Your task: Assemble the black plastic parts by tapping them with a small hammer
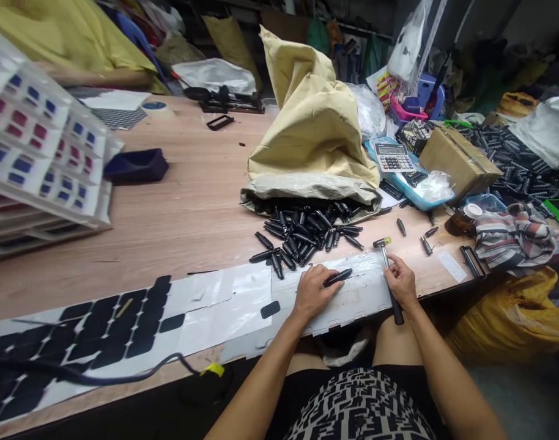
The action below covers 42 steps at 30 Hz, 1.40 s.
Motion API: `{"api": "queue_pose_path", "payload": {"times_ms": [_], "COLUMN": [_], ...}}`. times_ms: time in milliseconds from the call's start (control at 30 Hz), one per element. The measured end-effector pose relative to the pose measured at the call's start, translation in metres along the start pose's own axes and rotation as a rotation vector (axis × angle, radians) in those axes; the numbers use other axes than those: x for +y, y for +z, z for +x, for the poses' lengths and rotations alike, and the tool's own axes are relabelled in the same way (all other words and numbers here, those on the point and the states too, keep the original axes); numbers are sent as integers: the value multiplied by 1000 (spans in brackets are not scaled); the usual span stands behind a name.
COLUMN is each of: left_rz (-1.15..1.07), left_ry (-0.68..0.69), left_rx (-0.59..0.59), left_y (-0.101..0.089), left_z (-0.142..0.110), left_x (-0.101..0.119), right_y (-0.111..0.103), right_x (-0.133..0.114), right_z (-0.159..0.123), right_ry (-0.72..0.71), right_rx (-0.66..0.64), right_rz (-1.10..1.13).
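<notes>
Pressed on the white board (362, 296) at the table's front edge, my left hand (314, 288) grips a black pen-shaped part (338, 277), which lies nearly flat and points right. My right hand (400, 279) is wrapped round the shaft of a small hammer (384, 255). The hammer's yellow-tipped head is up and its black handle end hangs below the hand, just right of the board. Beyond both hands, a heap of similar black parts (307, 235) spills from the mouth of a beige sack (311, 134).
A calculator (393, 157) lies on a blue tray (426, 194) near a cardboard box (460, 159). A brown jar (463, 221) stands at right beside a striped cloth (513, 238). Black patches on a white sheet (206, 305) lie left. A yellow-sleeved person (91, 43) sits across the table.
</notes>
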<state>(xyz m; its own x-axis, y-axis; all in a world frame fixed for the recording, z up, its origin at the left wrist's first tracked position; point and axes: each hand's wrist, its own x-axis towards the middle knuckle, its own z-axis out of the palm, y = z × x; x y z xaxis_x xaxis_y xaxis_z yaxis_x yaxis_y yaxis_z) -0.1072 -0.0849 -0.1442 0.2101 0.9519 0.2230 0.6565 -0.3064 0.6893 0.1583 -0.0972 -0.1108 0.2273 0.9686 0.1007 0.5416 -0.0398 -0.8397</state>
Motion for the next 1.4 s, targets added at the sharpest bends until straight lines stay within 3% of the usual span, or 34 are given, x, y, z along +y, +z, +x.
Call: {"api": "queue_pose_path", "payload": {"times_ms": [300, 633, 767, 867, 1000, 1133, 1267, 1400], "left_rz": [-68, -34, -30, -38, -52, -46, -16, -13], "left_ry": [-22, -61, -66, -56, -46, -35, -52, -60], "left_rx": [32, -2, -4, -6, 3, 15, 8, 0], "left_y": [3, 0, 0, 1, 3, 4, 5, 6], "left_z": [5, 11, 12, 12, 13, 14, 15, 16], "left_x": [-8, -6, -4, -4, -4, -6, -7, -6], "right_y": [-1, 0, -2, 2, 12, 18, 23, 23], "right_x": [7, 12, 3, -11, -34, -50, -51, -45], "right_z": [3, 9, -8, -29, -47, -50, -52, -52], "right_ry": [-81, -70, -48, -59, -147, -270, -385, -402], "right_rx": [-84, -64, -54, -119, -256, -290, -266, -272], "right_rz": [-7, 28, 87, 115, 88, 13, -61, -98]}}
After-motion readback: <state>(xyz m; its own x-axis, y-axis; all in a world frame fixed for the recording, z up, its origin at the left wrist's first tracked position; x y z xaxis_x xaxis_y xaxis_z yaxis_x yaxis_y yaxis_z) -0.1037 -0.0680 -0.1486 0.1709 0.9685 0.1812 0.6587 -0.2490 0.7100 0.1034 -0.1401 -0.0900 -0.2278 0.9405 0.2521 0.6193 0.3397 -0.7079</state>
